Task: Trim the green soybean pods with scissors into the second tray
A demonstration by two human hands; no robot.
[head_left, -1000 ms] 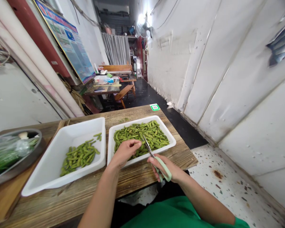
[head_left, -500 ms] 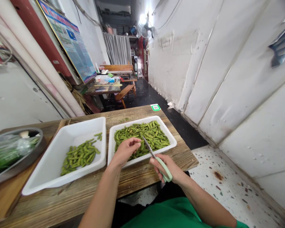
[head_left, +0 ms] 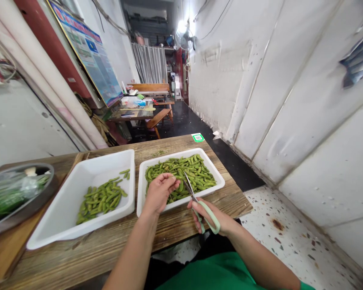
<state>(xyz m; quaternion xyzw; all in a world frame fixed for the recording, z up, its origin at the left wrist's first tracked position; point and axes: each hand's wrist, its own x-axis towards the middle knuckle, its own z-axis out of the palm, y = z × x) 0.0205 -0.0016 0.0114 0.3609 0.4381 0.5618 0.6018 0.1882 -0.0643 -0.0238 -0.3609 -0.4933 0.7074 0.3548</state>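
My left hand [head_left: 159,191] is closed in a pinch over the right white tray [head_left: 220,182]. A green edamame pod seems to stick out from its fingertips, mostly covered by them. In my right hand [head_left: 216,215] are scissors [head_left: 195,197] with pale green handles, their blades parted and pointing toward the left fingertips. Beneath the hands, a thick layer of edamame pods [head_left: 196,171] fills the right tray. The left white tray [head_left: 57,215] holds a smaller heap of pods [head_left: 101,199], with a few lying apart near its far right corner.
A metal basin [head_left: 50,181] with bagged green vegetables [head_left: 12,197] stands at the far left beside a wooden board [head_left: 15,253]. Small trimmings [head_left: 157,153] lie behind the right tray. A green QR card [head_left: 198,137] marks the wooden table's [head_left: 121,245] far corner.
The scissors' blades and handles have opened apart. My left hand has shifted very slightly, staying in its pinch. Both trays look unchanged.
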